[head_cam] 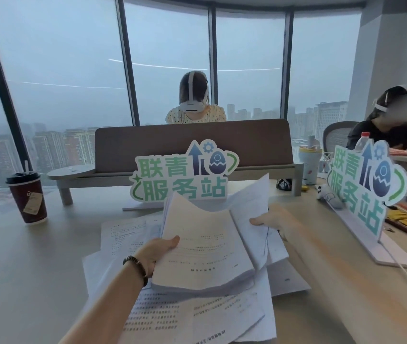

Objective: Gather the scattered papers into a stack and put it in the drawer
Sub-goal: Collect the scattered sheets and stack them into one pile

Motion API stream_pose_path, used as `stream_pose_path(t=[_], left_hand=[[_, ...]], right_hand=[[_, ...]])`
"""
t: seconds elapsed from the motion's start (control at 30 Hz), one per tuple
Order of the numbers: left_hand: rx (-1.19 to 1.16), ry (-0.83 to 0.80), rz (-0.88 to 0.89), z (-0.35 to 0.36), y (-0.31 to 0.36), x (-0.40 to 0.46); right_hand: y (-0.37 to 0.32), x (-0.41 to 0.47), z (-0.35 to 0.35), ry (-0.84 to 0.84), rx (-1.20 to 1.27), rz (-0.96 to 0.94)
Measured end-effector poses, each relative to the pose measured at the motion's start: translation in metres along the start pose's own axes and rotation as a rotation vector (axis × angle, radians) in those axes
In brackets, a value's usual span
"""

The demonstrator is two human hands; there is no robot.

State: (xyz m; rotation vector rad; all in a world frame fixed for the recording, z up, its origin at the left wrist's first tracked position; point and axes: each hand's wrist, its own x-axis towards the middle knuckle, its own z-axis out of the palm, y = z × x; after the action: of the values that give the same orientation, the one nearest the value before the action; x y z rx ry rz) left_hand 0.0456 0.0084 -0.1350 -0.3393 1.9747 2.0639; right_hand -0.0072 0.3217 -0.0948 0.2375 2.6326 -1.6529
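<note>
In the head view, a thick stack of white printed paper sheets (205,247) is held raised above the pale wooden desk (23,269), slightly tilted, near the centre of the frame. The left hand (156,252), with a dark beaded bracelet (136,268) on its wrist, is seen at about nine o'clock of the stack, gripping its left edge with the thumb laid on top. At three o'clock of the stack, the right hand (275,220) is blurred; its thumb is pressed on a loose white sheet (249,209) that is lifted against the stack's right side, and the sheet appears to be pinched. More scattered white printed sheets (185,316) are spread flat on the desk beneath the stack, from six o'clock round to ten o'clock. A green and blue cut-out sign with Chinese characters (182,175) is stood at twelve o'clock of the stack, and a second sign of the same kind (366,180) at two o'clock. A dark red paper cup with a black lid (27,197) is placed at ten o'clock. No drawer can be made out.
</note>
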Motion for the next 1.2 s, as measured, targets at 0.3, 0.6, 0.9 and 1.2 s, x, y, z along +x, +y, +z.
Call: stream_pose_path(t=[0.3, 0.6, 0.9, 1.2], left_hand=[[0.01, 0.04, 0.014, -0.001, -0.001, 0.002], [0.05, 0.098, 0.033, -0.002, -0.001, 0.002], [0.146, 0.124, 0.052, -0.003, -0.001, 0.001], [0.121, 0.088, 0.09, -0.003, -0.001, -0.002]], right_hand=[[-0.08, -0.016, -0.009, 0.032, -0.01, -0.238], [-0.123, -0.02, -0.014, 0.074, -0.379, -0.255], [-0.157, -0.034, -0.036, 0.162, -0.445, -0.337], [-0.188, -0.05, -0.052, 0.07, -0.075, -0.459]])
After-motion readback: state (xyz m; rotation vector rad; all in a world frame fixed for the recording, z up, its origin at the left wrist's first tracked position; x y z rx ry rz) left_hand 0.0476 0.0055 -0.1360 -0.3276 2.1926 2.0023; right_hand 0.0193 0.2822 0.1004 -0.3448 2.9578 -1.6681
